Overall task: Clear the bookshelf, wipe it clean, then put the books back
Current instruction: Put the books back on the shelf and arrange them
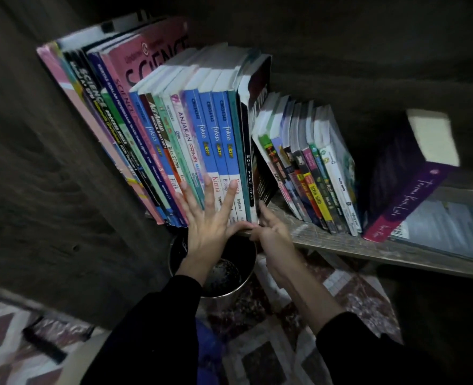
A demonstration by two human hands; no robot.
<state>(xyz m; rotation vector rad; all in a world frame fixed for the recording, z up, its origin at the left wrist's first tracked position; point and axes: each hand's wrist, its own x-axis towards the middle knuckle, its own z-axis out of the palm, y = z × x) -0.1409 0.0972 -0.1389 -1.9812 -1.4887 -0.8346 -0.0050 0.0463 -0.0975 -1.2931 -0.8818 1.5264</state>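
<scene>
In the head view, a row of tall schoolbooks (190, 140) is standing on the shelf board (340, 241) of the dark wooden bookshelf (49, 176). They are packed against its left wall with their spines facing out. Pink Science volumes are sitting at the left end, blue-and-white spines marked Fokus in the middle, and a black book (247, 151) at the right end. Just beside it, a batch of shorter paperbacks (313, 173) is leaning left against the black book. Farther right, a thick purple book (401, 187) is also leaning left, next to a grey book (446, 226) lying flat at the board's right end.

The left hand (210, 218) is pressing flat on the lower spines of the blue books at the board's front edge, fingers straight and spread, thumb lying along the edge. The right hand (271, 232) is just beside it at the foot of the black book. Its index finger is touching the book's lower corner and its other fingers are curling at the edge; whether it is gripping anything cannot be told.

A bare strip of board is showing in front of the paperbacks, and a dark gap is separating them from the purple book. Below the front edge, a metal bin (229, 276) is standing on a patterned rug (285, 343).
</scene>
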